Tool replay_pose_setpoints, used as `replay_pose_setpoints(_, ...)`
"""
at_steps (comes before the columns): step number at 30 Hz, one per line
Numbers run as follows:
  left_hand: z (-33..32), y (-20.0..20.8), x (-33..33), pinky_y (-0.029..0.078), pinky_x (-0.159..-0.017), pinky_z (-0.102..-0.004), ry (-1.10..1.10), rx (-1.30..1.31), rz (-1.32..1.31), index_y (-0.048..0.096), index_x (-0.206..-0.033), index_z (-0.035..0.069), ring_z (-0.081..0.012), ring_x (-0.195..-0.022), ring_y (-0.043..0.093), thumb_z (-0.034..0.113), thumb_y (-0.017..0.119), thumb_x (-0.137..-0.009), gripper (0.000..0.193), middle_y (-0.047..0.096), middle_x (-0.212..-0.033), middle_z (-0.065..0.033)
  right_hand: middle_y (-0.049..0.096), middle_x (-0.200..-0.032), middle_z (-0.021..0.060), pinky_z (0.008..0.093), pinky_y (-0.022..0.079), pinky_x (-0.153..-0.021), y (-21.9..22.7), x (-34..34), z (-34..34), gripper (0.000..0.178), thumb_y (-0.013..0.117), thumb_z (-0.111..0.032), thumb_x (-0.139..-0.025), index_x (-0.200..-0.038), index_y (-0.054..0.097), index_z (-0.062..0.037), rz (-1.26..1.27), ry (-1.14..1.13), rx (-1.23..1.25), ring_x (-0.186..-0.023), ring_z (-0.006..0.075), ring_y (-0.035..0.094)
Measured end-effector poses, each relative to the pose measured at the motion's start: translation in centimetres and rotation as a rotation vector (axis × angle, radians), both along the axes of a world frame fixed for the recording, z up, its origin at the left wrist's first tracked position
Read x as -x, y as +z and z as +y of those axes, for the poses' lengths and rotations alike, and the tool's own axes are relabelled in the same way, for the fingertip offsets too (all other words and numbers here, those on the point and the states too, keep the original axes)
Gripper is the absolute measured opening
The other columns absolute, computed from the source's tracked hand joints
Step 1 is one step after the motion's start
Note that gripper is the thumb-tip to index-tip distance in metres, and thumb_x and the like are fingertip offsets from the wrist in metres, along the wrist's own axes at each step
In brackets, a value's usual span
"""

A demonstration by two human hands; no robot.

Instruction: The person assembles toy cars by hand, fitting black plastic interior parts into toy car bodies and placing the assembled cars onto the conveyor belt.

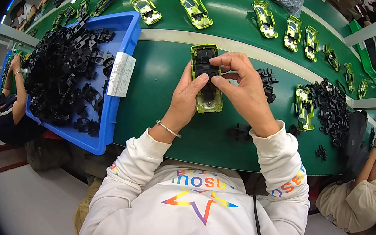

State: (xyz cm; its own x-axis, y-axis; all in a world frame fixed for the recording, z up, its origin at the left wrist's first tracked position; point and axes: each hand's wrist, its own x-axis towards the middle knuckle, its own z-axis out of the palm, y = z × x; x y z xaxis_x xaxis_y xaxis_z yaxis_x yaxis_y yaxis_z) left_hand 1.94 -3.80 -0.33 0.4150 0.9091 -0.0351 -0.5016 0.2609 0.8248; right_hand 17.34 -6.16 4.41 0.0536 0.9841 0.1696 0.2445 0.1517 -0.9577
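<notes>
- Both forearms, in white sleeves, reach up from the lower edge and angle inward; the 2 hands meet over the green worktable (152, 66).
- The left hand (183, 96) is raised along the near left side of a yellow-green car shell (210, 105), clasping it, thumb laid over the edge; a bracelet (168, 128) rings the wrist.
- The right hand (247, 89) comes from the right, wrist bent, its index finger and thumb set apart with their tips at the black insert (208, 92) inside the shell; I cannot tell whether they pinch it or only press.
- The shell is tilted lengthwise away from the body, open side up, between the hands.
- The left fingers under the shell are hidden, and the thumbs cover part of the insert.
- Black parts (267, 80) behind the right hand are partly blocked by it.
- The pieces heaped in the blue bin (108, 122) overlap too much to separate.
</notes>
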Motion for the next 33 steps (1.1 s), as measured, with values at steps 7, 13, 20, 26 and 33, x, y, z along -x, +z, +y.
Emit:
replay_pose_setpoints(7, 0.4, -0.6, 0.5, 0.053, -0.092, -0.0301, 0.018, -0.005, 0.045, 0.044, -0.139, 0.004, -0.0140, -0.107, 0.062, 0.019, 0.053, -0.103, 0.040, 0.060, -0.119, -0.0068, 0.057, -0.109, 0.0088, 0.0291, 0.054, -0.075, -0.7, 1.6, 0.4, 0.030, 0.067, 0.000, -0.083, -0.112, 0.069, -0.0037, -0.028, -0.077, 0.032, -0.094, 0.0178, 0.061)
replay_pose_setpoints(13, 0.6, 1.1, 0.8, 0.052, -0.096, -0.0351, -0.113, 0.164, 0.039, 0.036, -0.145, 0.004, -0.0181, -0.114, 0.059, 0.019, 0.050, -0.101, 0.049, 0.056, -0.127, -0.0089, 0.057, -0.108, 0.0076, 0.0284, 0.053, -0.076, -1.6, 0.2, 0.3, 0.031, 0.068, 0.000, -0.083, -0.114, 0.069, -0.0043, 0.082, -0.020, 0.082, -0.092, 0.0171, 0.059)
replay_pose_setpoints(20, 0.5, 1.0, 0.7, 0.050, -0.100, -0.0390, -0.166, 0.087, -0.065, 0.014, -0.158, 0.005, -0.0226, -0.119, 0.057, 0.008, 0.042, -0.085, 0.078, 0.047, -0.138, -0.0146, 0.061, -0.113, 0.0119, 0.0366, 0.056, -0.075, 0.5, -0.4, -0.8, 0.025, 0.069, -0.002, -0.084, -0.109, 0.067, -0.0031, -0.366, -0.008, -0.251, -0.094, 0.0270, 0.066)
replay_pose_setpoints(26, -0.2, 1.0, 0.7, 0.060, -0.088, -0.0446, -0.180, 0.099, 0.007, 0.002, -0.160, 0.008, -0.0256, -0.110, 0.061, 0.005, 0.042, -0.087, 0.083, 0.046, -0.136, -0.0160, 0.067, -0.109, 0.0104, 0.0398, 0.057, -0.074, 2.2, -1.3, -1.4, 0.023, 0.071, -0.006, -0.085, -0.107, 0.066, -0.0029, -0.790, 0.114, -0.336, -0.088, 0.0330, 0.068)
replay_pose_setpoints(33, 0.0, 0.7, 0.7, 0.062, -0.082, -0.0428, -0.173, 0.085, 0.034, 0.007, -0.159, 0.007, -0.0240, -0.101, 0.064, 0.006, 0.042, -0.090, 0.078, 0.052, -0.125, -0.0148, 0.068, -0.112, 0.0126, 0.0353, 0.059, -0.072, 1.5, -1.4, -1.6, 0.024, 0.069, -0.002, -0.082, -0.105, 0.066, -0.0005, -0.913, 0.144, -0.436, -0.093, 0.0286, 0.070)
